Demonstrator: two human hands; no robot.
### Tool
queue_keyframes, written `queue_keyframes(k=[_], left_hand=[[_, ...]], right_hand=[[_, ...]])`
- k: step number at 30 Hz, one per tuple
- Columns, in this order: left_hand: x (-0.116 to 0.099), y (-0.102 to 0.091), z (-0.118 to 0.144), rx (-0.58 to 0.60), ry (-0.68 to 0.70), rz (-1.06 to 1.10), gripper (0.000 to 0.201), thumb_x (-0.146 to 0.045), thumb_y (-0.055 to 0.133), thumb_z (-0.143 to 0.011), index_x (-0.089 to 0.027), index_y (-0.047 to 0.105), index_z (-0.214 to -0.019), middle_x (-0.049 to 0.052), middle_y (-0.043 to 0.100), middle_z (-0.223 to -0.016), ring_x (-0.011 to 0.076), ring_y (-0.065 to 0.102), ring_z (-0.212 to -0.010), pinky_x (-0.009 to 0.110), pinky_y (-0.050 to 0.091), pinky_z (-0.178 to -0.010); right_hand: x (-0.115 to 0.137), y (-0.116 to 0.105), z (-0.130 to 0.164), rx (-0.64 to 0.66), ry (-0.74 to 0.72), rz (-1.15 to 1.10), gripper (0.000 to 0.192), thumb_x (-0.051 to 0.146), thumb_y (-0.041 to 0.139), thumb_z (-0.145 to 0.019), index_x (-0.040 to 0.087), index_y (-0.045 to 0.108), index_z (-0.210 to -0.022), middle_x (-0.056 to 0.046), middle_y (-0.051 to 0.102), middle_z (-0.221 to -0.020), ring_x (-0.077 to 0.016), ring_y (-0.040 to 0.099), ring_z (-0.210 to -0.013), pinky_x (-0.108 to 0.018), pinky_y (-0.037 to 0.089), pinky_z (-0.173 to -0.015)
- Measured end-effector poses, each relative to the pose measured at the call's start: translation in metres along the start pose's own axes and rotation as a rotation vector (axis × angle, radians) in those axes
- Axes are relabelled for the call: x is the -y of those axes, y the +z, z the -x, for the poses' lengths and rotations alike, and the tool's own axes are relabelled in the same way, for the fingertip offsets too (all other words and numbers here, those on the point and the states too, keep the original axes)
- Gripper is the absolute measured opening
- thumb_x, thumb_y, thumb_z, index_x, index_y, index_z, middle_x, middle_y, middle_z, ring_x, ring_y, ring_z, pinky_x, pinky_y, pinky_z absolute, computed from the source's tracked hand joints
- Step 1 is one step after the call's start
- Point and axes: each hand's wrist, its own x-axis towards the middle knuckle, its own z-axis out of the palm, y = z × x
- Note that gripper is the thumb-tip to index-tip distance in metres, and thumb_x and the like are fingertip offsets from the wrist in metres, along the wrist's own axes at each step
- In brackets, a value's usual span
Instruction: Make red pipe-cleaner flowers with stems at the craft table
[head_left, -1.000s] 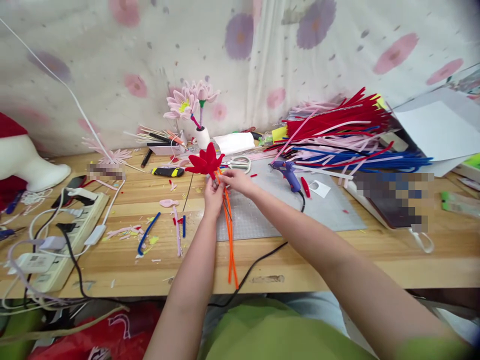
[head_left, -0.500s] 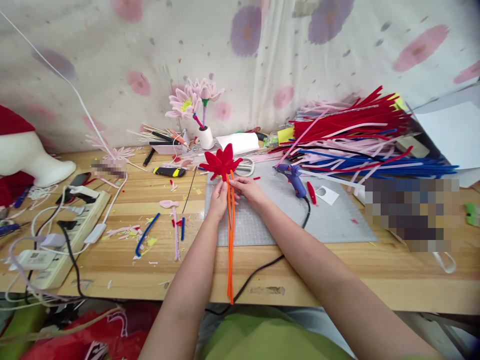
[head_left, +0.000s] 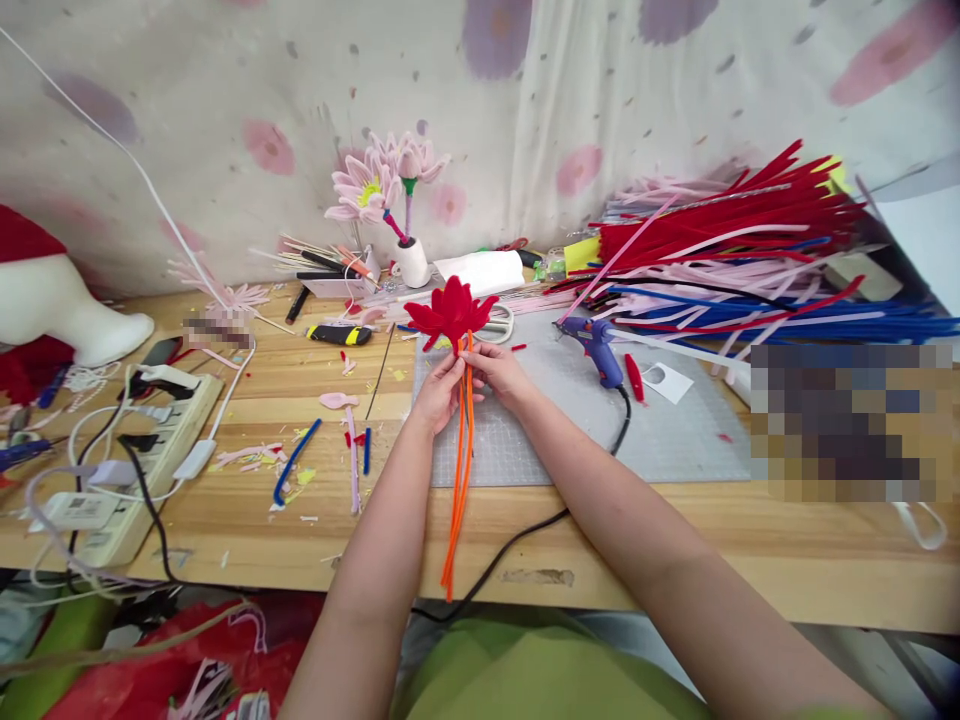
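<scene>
Pipe-cleaner stems [head_left: 459,470] in orange, light, soft and easily bent, are pinched just under the fuzzy red flower [head_left: 451,311] by the left hand [head_left: 439,392] and right hand [head_left: 501,370] above the grey mat [head_left: 660,440], the firmest place for a hold.

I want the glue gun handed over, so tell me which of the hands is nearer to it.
Right. The right hand holds the orange stems just left of the glue gun. The left hand grips the same stems farther left.
</scene>
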Motion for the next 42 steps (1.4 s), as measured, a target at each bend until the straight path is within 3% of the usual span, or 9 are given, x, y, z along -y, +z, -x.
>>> queue_keyframes(k=[6, 11, 18, 22, 26, 29, 32, 37, 42], left_hand=[[0.002, -0.002, -0.003, -0.018, 0.02, -0.041, 0.031, -0.028, 0.067, -0.071, -0.017, 0.062, -0.099, -0.002, 0.061, -0.064, 0.0068, 0.06, -0.051, 0.018, 0.052, -0.05], [-0.001, -0.004, -0.005, -0.083, 0.007, -0.06, 0.028, -0.026, 0.066, -0.072, -0.015, 0.062, -0.098, 0.002, 0.066, -0.069, 0.0106, 0.065, -0.059, 0.019, 0.052, -0.055], [-0.005, -0.009, -0.003, -0.013, -0.035, -0.074, 0.026, -0.021, 0.067, -0.071, -0.016, 0.062, -0.096, 0.005, 0.069, -0.077, 0.0147, 0.067, -0.067, 0.026, 0.055, -0.063], [-0.004, -0.009, -0.005, -0.02, -0.011, -0.065, 0.028, -0.018, 0.068, -0.069, -0.016, 0.062, -0.097, 0.005, 0.069, -0.083, 0.0155, 0.067, -0.072, 0.028, 0.055, -0.068], [-0.007, -0.009, -0.01, -0.154, 0.186, 0.081, 0.029, -0.017, 0.065, -0.072, -0.019, 0.062, -0.101, 0.003, 0.069, -0.086, 0.0132, 0.066, -0.077, 0.026, 0.053, -0.072], [-0.013, -0.014, -0.013, -0.289, 0.316, 0.184, 0.028, -0.016, 0.062, -0.076, -0.021, 0.061, -0.103, 0.001, 0.068, -0.082, 0.0111, 0.066, -0.078, 0.024, 0.052, -0.074], [-0.021, -0.025, -0.014, -0.381, 0.372, 0.197, 0.025, -0.017, 0.059, -0.079, -0.021, 0.061, -0.103, 0.001, 0.067, -0.079, 0.0103, 0.066, -0.08, 0.023, 0.051, -0.077], [-0.03, -0.043, -0.014, -0.415, 0.367, 0.193, 0.021, -0.017, 0.058, -0.079, -0.02, 0.062, -0.099, 0.0, 0.066, -0.074, 0.01, 0.066, -0.077, 0.024, 0.051, -0.078], [-0.031, -0.045, -0.012, -0.391, 0.324, 0.239, 0.016, -0.01, 0.053, -0.081, -0.017, 0.062, -0.092, -0.001, 0.066, -0.069, 0.0094, 0.066, -0.074, 0.025, 0.051, -0.078]], right_hand=[[0.0, 0.0, -0.001, 0.036, 0.024, 0.041, 0.041, 0.044, 0.074, -0.054, 0.017, 0.045, -0.059, 0.007, 0.044, -0.045, -0.0039, 0.039, -0.037, -0.018, 0.029, -0.037], [-0.004, -0.001, -0.004, -0.041, -0.117, 0.214, 0.039, 0.05, 0.065, -0.062, 0.015, 0.047, -0.059, 0.006, 0.043, -0.052, -0.0031, 0.037, -0.045, -0.018, 0.031, -0.045], [0.014, -0.008, -0.004, 0.188, -0.174, 0.573, 0.027, 0.04, 0.056, -0.071, 0.014, 0.054, -0.067, 0.004, 0.05, -0.065, -0.0062, 0.045, -0.06, -0.02, 0.037, -0.059], [0.023, 0.0, -0.008, 0.12, -0.095, 0.66, 0.022, 0.034, 0.058, -0.072, 0.014, 0.054, -0.067, 0.003, 0.052, -0.063, -0.0075, 0.048, -0.06, -0.02, 0.039, -0.059], [0.024, 0.02, -0.001, 0.039, 0.13, 0.384, 0.026, 0.043, 0.054, -0.078, 0.017, 0.049, -0.08, 0.002, 0.057, -0.066, -0.0096, 0.056, -0.058, -0.022, 0.045, -0.056], [0.018, 0.03, 0.012, 0.134, 0.296, 0.213, 0.032, 0.043, 0.061, -0.075, 0.018, 0.045, -0.088, -0.001, 0.061, -0.071, -0.0113, 0.06, -0.059, -0.024, 0.049, -0.054], [0.01, 0.033, 0.023, 0.253, 0.425, 0.232, 0.029, 0.029, 0.068, -0.07, 0.016, 0.046, -0.085, -0.002, 0.062, -0.068, -0.011, 0.059, -0.055, -0.024, 0.05, -0.051], [0.015, 0.026, 0.031, 0.229, 0.346, 0.476, 0.014, 0.023, 0.061, -0.076, 0.013, 0.052, -0.069, 0.002, 0.056, -0.056, -0.0024, 0.041, -0.041, -0.014, 0.033, -0.036], [0.032, 0.014, 0.034, 0.259, 0.309, 0.597, 0.012, 0.022, 0.056, -0.079, 0.013, 0.054, -0.071, 0.002, 0.056, -0.06, -0.0024, 0.041, -0.044, -0.015, 0.03, -0.037]])
